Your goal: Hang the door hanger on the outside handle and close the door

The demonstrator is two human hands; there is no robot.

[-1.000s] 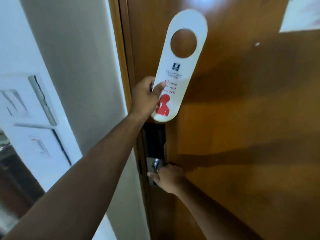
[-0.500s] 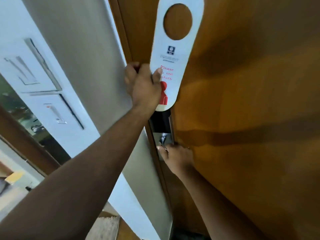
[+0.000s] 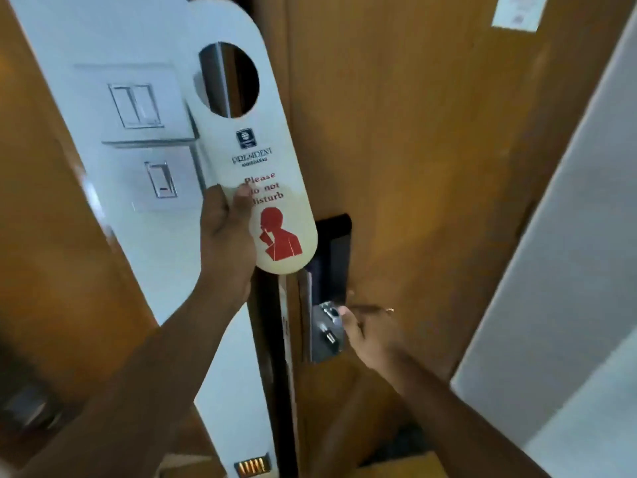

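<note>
Holding the door hanger (image 3: 248, 157) up against the door's (image 3: 431, 167) left edge while the other hand works the handle.

Left hand (image 3: 227, 236) pinches the white "Please do not disturb" hanger near its bottom left edge, thumb (image 3: 243, 201) pressed over the red text and the other fingers hidden behind the card, so it stands upright with the round hole on top. Right hand (image 3: 368, 331) is lower down on the metal handle plate (image 3: 325, 334) by the door's edge, fingers curled around the handle, which is mostly hidden, ring (image 3: 389, 309) showing. Light switches (image 3: 138, 105) sit on the white wall (image 3: 165, 257) to the left.
</note>
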